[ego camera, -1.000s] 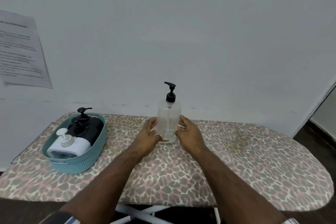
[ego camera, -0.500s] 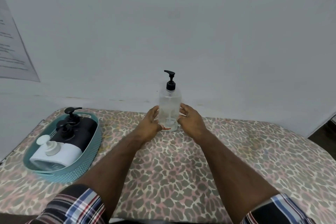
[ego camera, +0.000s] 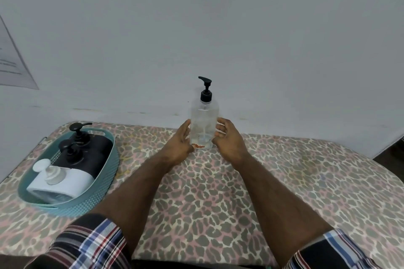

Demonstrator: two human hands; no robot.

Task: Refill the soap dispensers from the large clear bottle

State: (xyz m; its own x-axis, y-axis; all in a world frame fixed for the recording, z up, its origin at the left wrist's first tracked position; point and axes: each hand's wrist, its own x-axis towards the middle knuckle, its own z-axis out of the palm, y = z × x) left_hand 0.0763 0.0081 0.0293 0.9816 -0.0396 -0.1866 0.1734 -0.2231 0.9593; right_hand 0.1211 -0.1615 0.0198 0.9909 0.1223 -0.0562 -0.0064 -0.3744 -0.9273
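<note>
The clear bottle [ego camera: 204, 124] stands upright on the leopard-print board [ego camera: 218, 192], near its far edge and close to the white wall [ego camera: 196, 28]. A black pump [ego camera: 205, 89] tops it, spout pointing left. The bottle looks almost empty; a small reddish mark shows at its base.

Both hands flank the bottle's lower half. The left hand [ego camera: 180, 141] lies against the left side, fingers fairly straight along the plastic, thumb near the base. The right hand [ego camera: 228, 137] sits at the right side, fingers loosely bent, tips at or just off the wall of the bottle. Neither grip is closed round it; each is a wide, relaxed hold, cupping more than clasping.

Well to the left, a teal basket [ego camera: 109, 172] holds three dispensers lying tilted: two black ones [ego camera: 94, 150] with black pumps toward the back, a white one [ego camera: 65, 183] with a white pump at the front.

A sheet of paper [ego camera: 13, 65] hangs on the wall at far left. Plaid sleeves [ego camera: 94, 244] show at the bottom edge
</note>
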